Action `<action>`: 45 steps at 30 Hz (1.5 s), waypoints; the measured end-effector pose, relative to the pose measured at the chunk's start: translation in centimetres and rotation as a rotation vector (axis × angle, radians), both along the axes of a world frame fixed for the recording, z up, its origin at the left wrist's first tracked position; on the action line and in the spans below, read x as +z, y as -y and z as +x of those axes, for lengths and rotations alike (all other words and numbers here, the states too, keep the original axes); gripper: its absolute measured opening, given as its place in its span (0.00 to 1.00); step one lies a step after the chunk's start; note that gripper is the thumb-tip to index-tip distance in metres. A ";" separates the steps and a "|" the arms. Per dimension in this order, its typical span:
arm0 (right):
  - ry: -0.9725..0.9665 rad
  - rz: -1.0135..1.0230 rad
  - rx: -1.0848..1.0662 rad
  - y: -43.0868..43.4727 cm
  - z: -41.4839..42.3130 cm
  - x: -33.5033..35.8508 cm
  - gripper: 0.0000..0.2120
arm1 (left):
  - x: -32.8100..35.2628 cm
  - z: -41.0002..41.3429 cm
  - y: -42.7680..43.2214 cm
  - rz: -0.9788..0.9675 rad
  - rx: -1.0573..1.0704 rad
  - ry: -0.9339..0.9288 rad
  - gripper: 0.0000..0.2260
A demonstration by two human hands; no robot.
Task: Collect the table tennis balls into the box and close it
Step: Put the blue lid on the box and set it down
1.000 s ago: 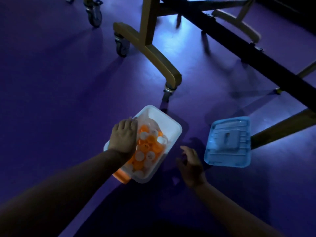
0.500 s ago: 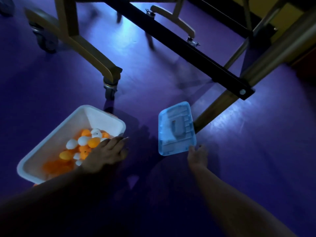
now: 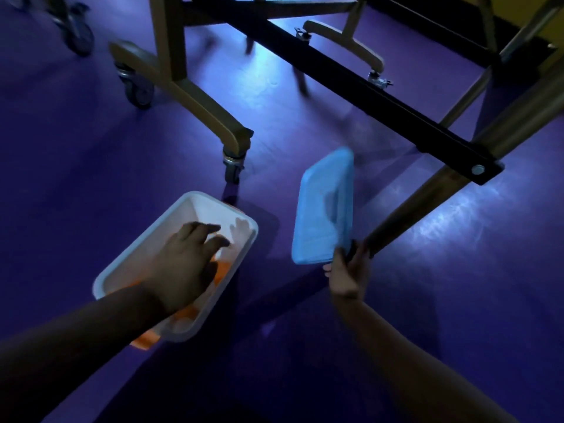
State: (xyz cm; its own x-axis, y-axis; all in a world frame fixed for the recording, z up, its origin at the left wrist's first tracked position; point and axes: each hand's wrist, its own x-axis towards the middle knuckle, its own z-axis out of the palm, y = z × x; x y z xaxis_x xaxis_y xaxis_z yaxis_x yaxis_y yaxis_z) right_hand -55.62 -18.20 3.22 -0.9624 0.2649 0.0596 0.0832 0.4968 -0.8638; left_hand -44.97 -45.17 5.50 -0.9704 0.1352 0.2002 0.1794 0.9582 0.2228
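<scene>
Well, right hand (image 3: 348, 270) grips the lid (image 3: 320, 215) (left hand (image 3: 183, 264) over box (image 3: 143, 239)).

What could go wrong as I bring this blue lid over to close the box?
The right hand pinches the blue lid only at its near edge; that grip could slip, or the tilted lid could hit the table leg beside it. The left hand lies over the white box and may get caught.

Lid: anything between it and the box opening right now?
Yes. The left hand lies inside the box, over the balls, covering much of the opening. It must come out before the lid, gripped at its near edge by the right hand, can seat. Nothing visible stands on the floor between lid and box.
</scene>
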 end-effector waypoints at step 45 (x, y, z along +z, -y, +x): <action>0.113 0.424 0.727 14.7 1.0 -1.9 0.22 | -3.0 10.6 5.4 1.003 1.218 0.214 0.15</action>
